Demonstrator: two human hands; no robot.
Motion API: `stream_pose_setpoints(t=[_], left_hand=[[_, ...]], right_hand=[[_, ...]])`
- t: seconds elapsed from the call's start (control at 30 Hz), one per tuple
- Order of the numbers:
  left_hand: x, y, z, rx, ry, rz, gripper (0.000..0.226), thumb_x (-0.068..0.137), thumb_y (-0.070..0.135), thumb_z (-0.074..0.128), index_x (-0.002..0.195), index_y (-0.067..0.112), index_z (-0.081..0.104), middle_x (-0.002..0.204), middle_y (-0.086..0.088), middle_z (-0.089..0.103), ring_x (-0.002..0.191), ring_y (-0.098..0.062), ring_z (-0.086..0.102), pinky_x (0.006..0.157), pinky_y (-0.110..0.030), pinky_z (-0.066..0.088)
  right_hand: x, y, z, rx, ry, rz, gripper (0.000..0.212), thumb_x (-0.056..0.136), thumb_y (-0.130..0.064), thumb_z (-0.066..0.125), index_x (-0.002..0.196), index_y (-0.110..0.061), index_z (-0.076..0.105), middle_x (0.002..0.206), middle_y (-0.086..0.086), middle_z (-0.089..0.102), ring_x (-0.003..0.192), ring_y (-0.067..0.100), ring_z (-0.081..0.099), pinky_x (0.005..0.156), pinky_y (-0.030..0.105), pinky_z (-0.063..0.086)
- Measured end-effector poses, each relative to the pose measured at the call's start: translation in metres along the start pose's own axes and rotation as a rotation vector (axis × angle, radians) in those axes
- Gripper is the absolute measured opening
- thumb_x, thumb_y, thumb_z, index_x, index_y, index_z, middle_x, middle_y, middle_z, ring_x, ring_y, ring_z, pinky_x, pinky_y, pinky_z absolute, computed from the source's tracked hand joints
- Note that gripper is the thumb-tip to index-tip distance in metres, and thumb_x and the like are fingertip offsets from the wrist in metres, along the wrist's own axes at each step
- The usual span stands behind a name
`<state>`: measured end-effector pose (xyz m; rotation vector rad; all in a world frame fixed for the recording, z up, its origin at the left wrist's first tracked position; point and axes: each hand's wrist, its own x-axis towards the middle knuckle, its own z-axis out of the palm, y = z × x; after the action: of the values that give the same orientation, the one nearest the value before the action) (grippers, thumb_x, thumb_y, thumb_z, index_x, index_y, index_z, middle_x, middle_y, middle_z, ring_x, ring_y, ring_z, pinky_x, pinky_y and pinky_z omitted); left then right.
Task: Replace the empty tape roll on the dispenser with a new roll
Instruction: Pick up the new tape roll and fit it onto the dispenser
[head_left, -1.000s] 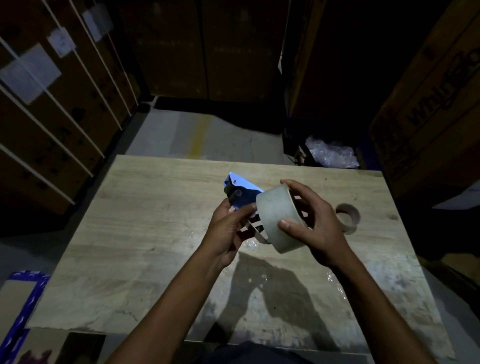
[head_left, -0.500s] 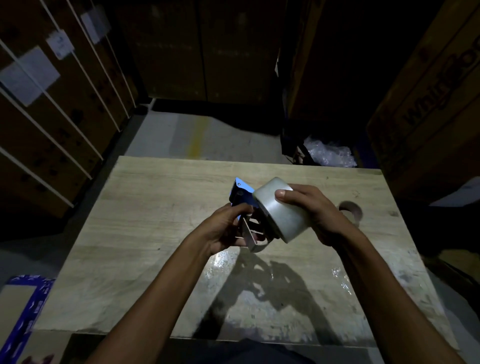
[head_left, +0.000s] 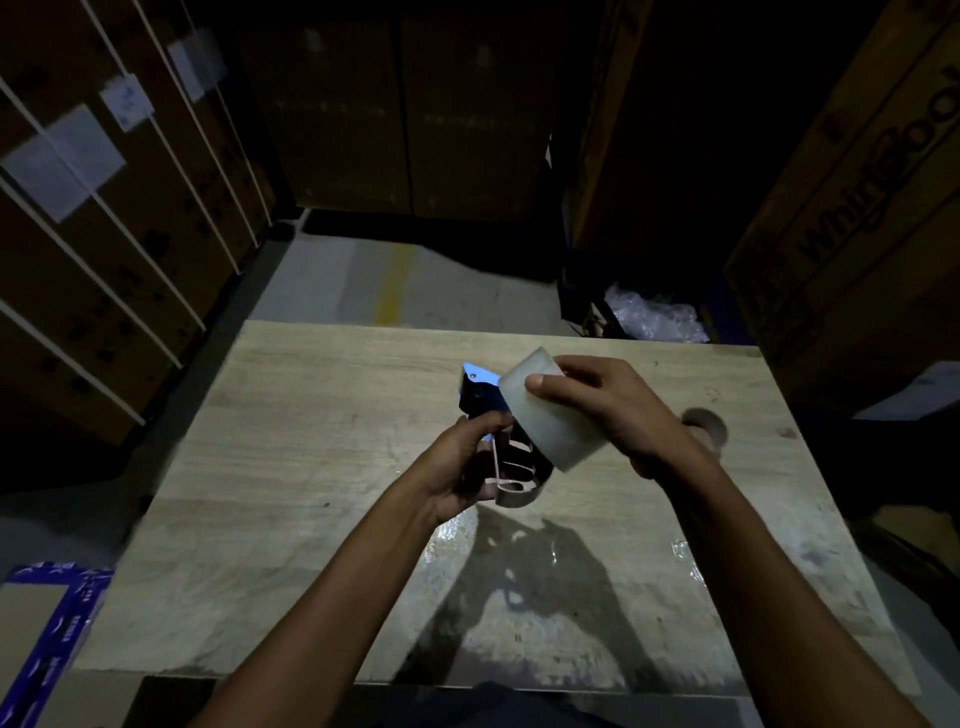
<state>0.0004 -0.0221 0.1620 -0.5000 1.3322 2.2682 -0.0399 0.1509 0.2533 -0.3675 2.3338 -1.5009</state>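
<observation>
1. A pale wooden table (head_left: 322, 415) is seen from above, its grain running across; the near part of the top is scuffed and shiny, with bits of clear film stuck to it.
2. The shadows of the arms and of the held things are cast on the table top near its front edge.
3. A tape dispenser (head_left: 480, 402) with a blue body is held above the middle of the table by the left hand (head_left: 467, 467), whose fingers are closed around its lower part; a pale frame is seen below the blue part.
4. A new tape roll (head_left: 553, 418), whitish and wide, is gripped by the right hand (head_left: 613, 410), with the thumb laid on its outer face; the roll is pressed against the right side of the dispenser, though whether it is seated there cannot be told.
5. An empty tape core (head_left: 709, 428) lies on the table to the right, partly hidden behind the right wrist.
6. The room is dim. Large cardboard boxes (head_left: 104, 234) bound with white straps and bearing paper labels are stacked at the left; more cartons stand at the back and at the right.
7. A grey floor (head_left: 363, 275) with a faint yellow line is seen beyond the table, and crumpled clear plastic (head_left: 654, 317) lies by its far right corner.
</observation>
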Motion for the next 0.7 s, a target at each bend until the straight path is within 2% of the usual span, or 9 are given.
stream_pose_setpoints(t=[0.07, 0.17, 0.27, 0.33, 0.4, 0.5, 0.57, 0.63, 0.7], left_hand=[[-0.002, 0.000, 0.003, -0.030, -0.003, 0.021, 0.024, 0.095, 0.025, 0.058, 0.112, 0.011, 0.064, 0.089, -0.014, 0.072, 0.078, -0.028, 0.072, 0.065, -0.039, 0.060], [0.000, 0.000, 0.007, -0.044, 0.039, 0.025, 0.025, 0.097, 0.030, 0.055, 0.112, 0.014, 0.064, 0.090, -0.010, 0.068, 0.077, -0.023, 0.067, 0.059, -0.036, 0.058], [0.005, -0.004, 0.003, -0.153, 0.078, 0.024, 0.045, 0.099, 0.033, 0.052, 0.139, 0.013, 0.049, 0.119, -0.017, 0.068, 0.092, -0.030, 0.070, 0.074, -0.047, 0.060], [0.006, -0.005, -0.001, -0.239, 0.082, 0.016, 0.044, 0.103, 0.031, 0.044, 0.145, 0.017, 0.040, 0.133, -0.021, 0.064, 0.104, -0.037, 0.068, 0.090, -0.061, 0.055], [0.009, -0.008, -0.005, -0.282, 0.076, 0.014, 0.041, 0.105, 0.030, 0.041, 0.144, 0.019, 0.040, 0.136, -0.024, 0.061, 0.110, -0.041, 0.065, 0.098, -0.066, 0.046], [0.010, -0.008, -0.007, -0.309, 0.097, 0.049, 0.039, 0.105, 0.027, 0.042, 0.143, 0.019, 0.042, 0.134, -0.024, 0.062, 0.101, -0.039, 0.069, 0.083, -0.060, 0.056], [0.009, -0.007, -0.007, -0.306, 0.145, 0.069, 0.039, 0.104, 0.023, 0.045, 0.143, 0.017, 0.040, 0.130, -0.024, 0.063, 0.093, -0.036, 0.071, 0.069, -0.052, 0.059], [0.007, -0.006, -0.008, -0.280, 0.164, 0.085, 0.036, 0.103, 0.019, 0.046, 0.138, 0.014, 0.040, 0.122, -0.022, 0.065, 0.086, -0.032, 0.072, 0.062, -0.045, 0.060], [0.001, -0.005, -0.007, -0.242, 0.163, 0.098, 0.022, 0.103, 0.016, 0.045, 0.125, 0.015, 0.046, 0.106, -0.016, 0.068, 0.070, -0.022, 0.073, 0.051, -0.032, 0.058]], right_hand=[[-0.005, 0.004, 0.010, -0.181, 0.102, -0.007, 0.072, 0.062, -0.072, 0.065, 0.110, -0.020, 0.070, 0.101, 0.002, 0.071, 0.093, 0.023, 0.065, 0.082, 0.043, 0.051], [-0.014, 0.013, 0.027, -0.426, 0.197, -0.038, 0.102, 0.061, -0.073, 0.070, 0.146, -0.021, 0.045, 0.126, -0.003, 0.058, 0.113, 0.013, 0.058, 0.095, 0.036, 0.050], [-0.019, 0.026, 0.038, -0.468, 0.251, -0.115, 0.104, 0.064, -0.068, 0.073, 0.150, -0.022, 0.038, 0.127, -0.006, 0.054, 0.115, 0.008, 0.055, 0.094, 0.031, 0.049], [-0.019, 0.032, 0.042, -0.468, 0.267, -0.141, 0.105, 0.063, -0.070, 0.071, 0.151, -0.022, 0.037, 0.127, -0.006, 0.053, 0.115, 0.008, 0.054, 0.093, 0.030, 0.049], [-0.020, 0.034, 0.046, -0.458, 0.278, -0.165, 0.107, 0.062, -0.072, 0.067, 0.151, -0.022, 0.036, 0.128, -0.005, 0.052, 0.116, 0.007, 0.054, 0.092, 0.028, 0.049], [-0.018, 0.038, 0.054, -0.448, 0.292, -0.206, 0.106, 0.064, -0.071, 0.066, 0.152, -0.020, 0.035, 0.129, -0.004, 0.051, 0.115, 0.005, 0.052, 0.091, 0.020, 0.045], [-0.014, 0.043, 0.059, -0.436, 0.312, -0.236, 0.105, 0.066, -0.068, 0.067, 0.151, -0.017, 0.035, 0.129, -0.002, 0.050, 0.113, 0.003, 0.050, 0.090, 0.008, 0.039], [-0.012, 0.047, 0.063, -0.398, 0.330, -0.254, 0.101, 0.068, -0.062, 0.071, 0.151, -0.015, 0.036, 0.128, -0.001, 0.051, 0.110, -0.002, 0.046, 0.087, -0.002, 0.032], [-0.010, 0.052, 0.068, -0.366, 0.342, -0.255, 0.098, 0.070, -0.055, 0.074, 0.151, -0.014, 0.036, 0.127, -0.002, 0.050, 0.109, -0.005, 0.045, 0.087, -0.004, 0.031]])
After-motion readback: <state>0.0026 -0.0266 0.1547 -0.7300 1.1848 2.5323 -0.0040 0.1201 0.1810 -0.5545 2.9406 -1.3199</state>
